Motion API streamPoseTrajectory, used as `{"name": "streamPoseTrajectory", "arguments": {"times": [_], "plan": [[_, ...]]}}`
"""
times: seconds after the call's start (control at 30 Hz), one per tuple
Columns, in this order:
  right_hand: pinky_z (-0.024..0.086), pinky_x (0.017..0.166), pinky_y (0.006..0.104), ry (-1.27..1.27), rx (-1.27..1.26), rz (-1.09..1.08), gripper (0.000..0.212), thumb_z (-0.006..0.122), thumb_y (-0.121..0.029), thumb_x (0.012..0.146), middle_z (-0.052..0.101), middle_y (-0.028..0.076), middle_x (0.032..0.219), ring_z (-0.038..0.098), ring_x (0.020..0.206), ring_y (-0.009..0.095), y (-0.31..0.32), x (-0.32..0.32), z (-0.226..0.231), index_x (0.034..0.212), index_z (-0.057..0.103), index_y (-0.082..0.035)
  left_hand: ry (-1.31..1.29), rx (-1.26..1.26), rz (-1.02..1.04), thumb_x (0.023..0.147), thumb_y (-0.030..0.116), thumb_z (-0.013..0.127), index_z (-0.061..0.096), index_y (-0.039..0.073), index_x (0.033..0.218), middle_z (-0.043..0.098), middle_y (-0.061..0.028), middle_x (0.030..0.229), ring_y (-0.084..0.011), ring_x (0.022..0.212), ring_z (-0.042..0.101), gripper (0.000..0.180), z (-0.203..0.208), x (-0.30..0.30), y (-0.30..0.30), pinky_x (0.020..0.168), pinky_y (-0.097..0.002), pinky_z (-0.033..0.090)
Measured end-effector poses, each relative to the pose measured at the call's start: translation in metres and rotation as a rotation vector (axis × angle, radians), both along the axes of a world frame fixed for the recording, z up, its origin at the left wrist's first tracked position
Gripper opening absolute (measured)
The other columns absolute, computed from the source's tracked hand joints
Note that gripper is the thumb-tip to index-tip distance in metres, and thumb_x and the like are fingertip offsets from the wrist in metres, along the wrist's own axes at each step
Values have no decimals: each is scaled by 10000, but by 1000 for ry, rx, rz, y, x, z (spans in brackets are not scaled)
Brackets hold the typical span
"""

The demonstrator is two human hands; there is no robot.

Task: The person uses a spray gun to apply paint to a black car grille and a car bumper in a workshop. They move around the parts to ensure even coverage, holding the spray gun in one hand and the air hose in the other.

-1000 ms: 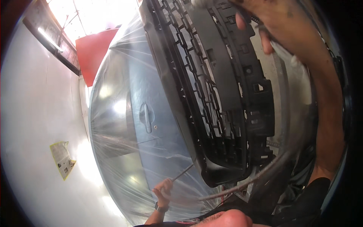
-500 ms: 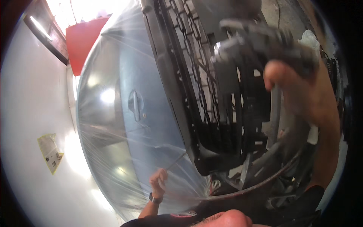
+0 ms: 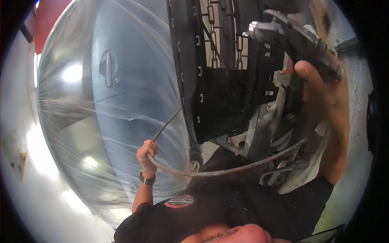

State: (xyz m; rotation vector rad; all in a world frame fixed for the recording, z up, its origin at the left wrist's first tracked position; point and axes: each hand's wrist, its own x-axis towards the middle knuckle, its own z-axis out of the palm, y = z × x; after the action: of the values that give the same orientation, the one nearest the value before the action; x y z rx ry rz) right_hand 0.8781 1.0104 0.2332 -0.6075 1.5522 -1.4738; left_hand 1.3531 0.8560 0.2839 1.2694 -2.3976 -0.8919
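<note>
My right hand (image 3: pixel 324 83) is raised at the right, closed around a spray gun (image 3: pixel 298 34) with a bright metal nozzle end pointing left. Low at the left, my left hand (image 3: pixel 146 153), with a watch on the wrist, grips a hose (image 3: pixel 210 174). From that fist one length of hose slants up behind a black car bumper with a mesh grille (image 3: pixel 188 77). The other length sags in front of my body toward the right, where its end is lost from sight. The bumper stands lengthwise between my hands, and the gun's nozzle is beside its upper right part.
On the left a blue car door (image 3: pixel 133 60) lies under clear plastic film (image 3: pixel 60 117). A red panel (image 3: pixel 45 26) shows at the upper left, beside a white wall (image 3: pixel 16 105). Metal stand legs (image 3: pixel 248 139) and dark clutter are below the bumper.
The whole view has shifted, so the door and bumper appear farther left and higher. My left hand is higher in the picture, and the sagging hose shows more clearly. Both grips stay closed.
</note>
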Motion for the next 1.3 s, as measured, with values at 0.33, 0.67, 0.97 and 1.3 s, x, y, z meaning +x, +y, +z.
{"name": "streamPoseTrajectory", "arguments": {"times": [0.33, 0.67, 0.97, 1.3], "plan": [[454, 516, 239, 71, 185, 173, 523, 783, -330, 859, 732, 89, 945, 580, 571, 97, 91, 248, 93, 1216, 648, 28, 331, -1, -171, 932, 803, 270, 314, 82, 608, 349, -26, 585, -179, 569, 365, 792, -23, 156, -28, 660, -339, 312], [426, 411, 226, 328, 293, -417, 459, 675, -390, 962, 730, 90, 961, 524, 507, 62, 107, 497, 180, 1141, 683, 33, 850, 349, -60, 991, 732, 262, 297, 106, 606, 286, 6, 638, -155, 657, 298, 735, -69, 336, -42, 634, -306, 237], [400, 425, 223, 511, 407, -442, 382, 687, -300, 967, 627, 2, 767, 481, 482, 46, 75, 570, 144, 1224, 657, -20, 727, 155, -189, 1039, 633, 270, 317, 68, 618, 330, -15, 614, -156, 606, 338, 706, -62, 367, -95, 595, -325, 269], [438, 485, 235, 86, 255, -523, 590, 700, -298, 938, 642, 55, 937, 559, 522, 94, 79, 584, 139, 1453, 519, -74, 508, -39, -382, 1020, 638, 338, 324, 35, 639, 335, -55, 615, -205, 590, 332, 714, -28, 286, -197, 598, -356, 279]]}}
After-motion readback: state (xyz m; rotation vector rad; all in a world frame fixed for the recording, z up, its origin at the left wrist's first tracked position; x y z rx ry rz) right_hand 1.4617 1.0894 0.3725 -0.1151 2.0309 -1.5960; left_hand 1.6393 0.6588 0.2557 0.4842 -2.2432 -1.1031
